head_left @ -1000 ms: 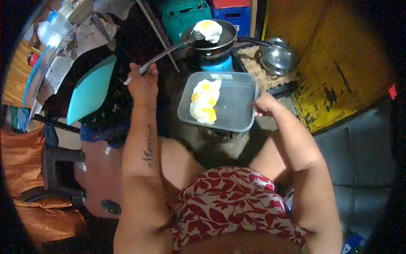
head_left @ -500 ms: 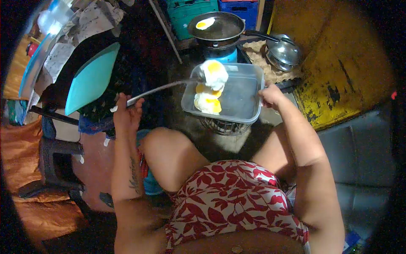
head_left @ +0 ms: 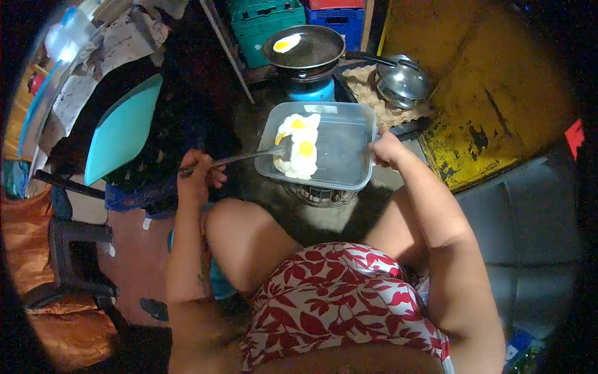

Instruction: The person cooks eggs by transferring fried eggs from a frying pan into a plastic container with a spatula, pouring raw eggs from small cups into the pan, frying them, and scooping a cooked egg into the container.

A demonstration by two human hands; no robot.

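My left hand is closed around the handle of a metal spatula, whose head reaches into a clear plastic container. Fried eggs lie in the container's left half, overlapping, and the spatula's tip touches them. With my right hand I grip the container's right rim, holding it over a round wire rack or stand. Beyond it, another fried egg sits at the left side of a dark frying pan.
The pan rests on a burner with a blue base. A lidded metal pot stands on brown cardboard to its right. Crates are behind. A worn yellow panel borders the right; a turquoise lid-like sheet leans at left.
An egg that was raised on the spatula now lies in the container with the others. My left hand's spatula has come down and back toward me. The view has shifted slightly.
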